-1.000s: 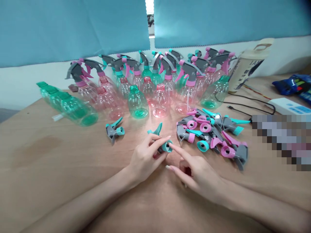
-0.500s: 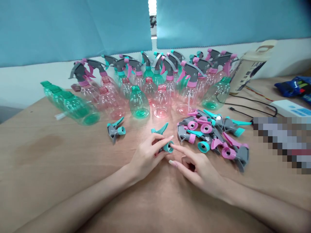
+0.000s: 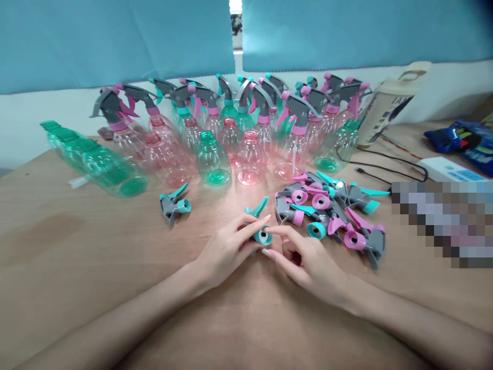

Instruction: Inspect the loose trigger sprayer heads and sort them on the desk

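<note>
My left hand [image 3: 224,246] is closed around a grey trigger spray head, its teal trigger [image 3: 259,207] pointing up past the fingers. The open teal collar [image 3: 264,237] of that spray head faces me; the grey body is mostly behind my fingers. My right hand [image 3: 314,267] has thumb and index finger apart, the index tip at the collar's rim and the thumb tip just below it. Off to the left lies another teal-and-grey spray head [image 3: 175,204]. A pile of pink and teal spray heads [image 3: 331,213] lies right of my hands.
Uncapped bottles, green [image 3: 214,164] and pink [image 3: 250,159], stand behind my hands. Behind them are several bottles with spray heads fitted [image 3: 298,123]. Green bottles [image 3: 115,167] line the left. A tall cup [image 3: 389,108], black cable [image 3: 400,163], white power strip [image 3: 450,169] and blue packet [image 3: 462,144] are at right.
The view has shifted slightly, moving the scene to the left. The collar has turned more toward me, and my right index fingertip has moved from its opening to its rim.
</note>
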### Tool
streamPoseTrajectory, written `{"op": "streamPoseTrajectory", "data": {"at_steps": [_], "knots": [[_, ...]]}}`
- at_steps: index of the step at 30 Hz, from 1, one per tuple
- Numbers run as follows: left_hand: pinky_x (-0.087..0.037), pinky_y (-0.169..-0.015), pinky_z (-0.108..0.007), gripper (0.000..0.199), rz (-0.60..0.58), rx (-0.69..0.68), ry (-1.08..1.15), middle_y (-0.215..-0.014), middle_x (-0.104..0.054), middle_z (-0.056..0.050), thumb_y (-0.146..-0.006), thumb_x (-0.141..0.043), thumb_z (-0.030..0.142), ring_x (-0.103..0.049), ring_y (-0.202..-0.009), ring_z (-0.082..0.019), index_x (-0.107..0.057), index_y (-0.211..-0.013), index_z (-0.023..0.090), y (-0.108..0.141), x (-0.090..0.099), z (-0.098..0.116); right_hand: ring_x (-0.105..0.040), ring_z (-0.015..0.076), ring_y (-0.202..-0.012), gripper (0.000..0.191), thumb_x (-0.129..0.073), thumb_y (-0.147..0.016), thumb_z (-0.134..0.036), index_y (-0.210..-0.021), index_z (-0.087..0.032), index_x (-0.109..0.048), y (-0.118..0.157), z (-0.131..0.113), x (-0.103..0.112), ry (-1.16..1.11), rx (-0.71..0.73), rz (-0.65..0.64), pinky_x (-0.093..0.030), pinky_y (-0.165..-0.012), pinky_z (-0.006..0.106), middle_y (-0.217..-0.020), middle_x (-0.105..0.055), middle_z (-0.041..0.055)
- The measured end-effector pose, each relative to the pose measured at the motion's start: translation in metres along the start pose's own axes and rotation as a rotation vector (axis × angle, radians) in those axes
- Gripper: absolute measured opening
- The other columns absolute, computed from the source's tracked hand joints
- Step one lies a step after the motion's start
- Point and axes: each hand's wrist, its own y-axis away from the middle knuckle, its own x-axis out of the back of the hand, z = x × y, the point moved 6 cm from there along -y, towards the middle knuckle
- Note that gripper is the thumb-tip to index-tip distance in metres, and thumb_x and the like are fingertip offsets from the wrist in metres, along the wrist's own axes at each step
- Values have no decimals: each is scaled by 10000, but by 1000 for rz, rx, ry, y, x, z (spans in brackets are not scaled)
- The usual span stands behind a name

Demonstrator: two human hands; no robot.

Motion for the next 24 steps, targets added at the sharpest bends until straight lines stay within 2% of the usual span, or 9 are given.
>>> {"op": "streamPoseTrajectory", "data": {"at_steps": [7,12,24], "knots": [[-561,-749,-306,420,-46,6,-37,-1041,-580,-55,-905,-513,187,-616,-885,-163,-461,-1314,271,1,-4,-1,-397,93,-474,348,-541,-852,-230,-1156,-166,-386,2,1,-6,12,20,-39,-310,-474,221,-572,-407,-93],[-546,-730,-286,350,-52,-13,-60,-1056,-593,-62,-916,-501,215,-619,-875,-158,-500,-1265,242,1,-4,0,-398,84,-466,332,-544,-856,-226,-1142,-177,-383,1,0,0,-40,31,8,-310,-460,208,-570,-387,-99],[-534,-713,-266,322,-67,-42,-118,-1048,-593,-73,-942,-447,251,-624,-882,-162,-480,-1258,195,1,-4,3,-371,82,-437,330,-543,-858,-234,-1156,-197,-408,-2,2,-2,-43,4,-43,-275,-455,209,-525,-363,-115]]}}
